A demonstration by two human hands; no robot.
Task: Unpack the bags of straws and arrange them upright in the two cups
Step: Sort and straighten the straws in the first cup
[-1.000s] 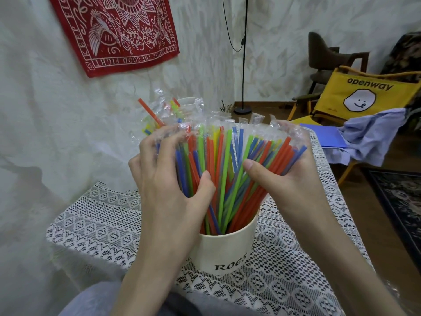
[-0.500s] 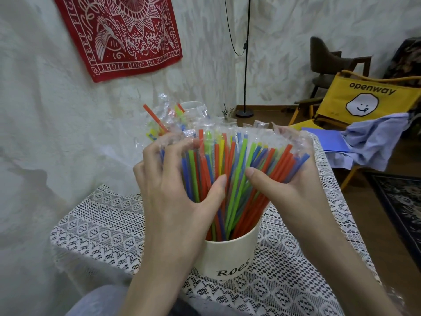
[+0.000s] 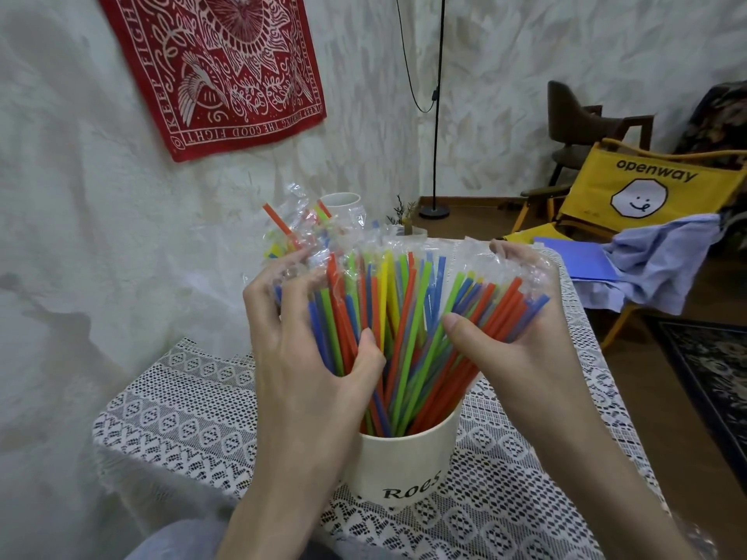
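Cream paper cup (image 3: 408,466) on lace-covered tabletop (image 3: 178,406), packed with coloured straws (image 3: 400,341) fanning upward, tops in clear plastic bag (image 3: 481,264). Left hand (image 3: 307,357) curled round left part of bundle; right hand (image 3: 513,329) grips right part, fingers over bag. Second cup (image 3: 341,202) behind, apparently beside another bagged bunch (image 3: 295,232)
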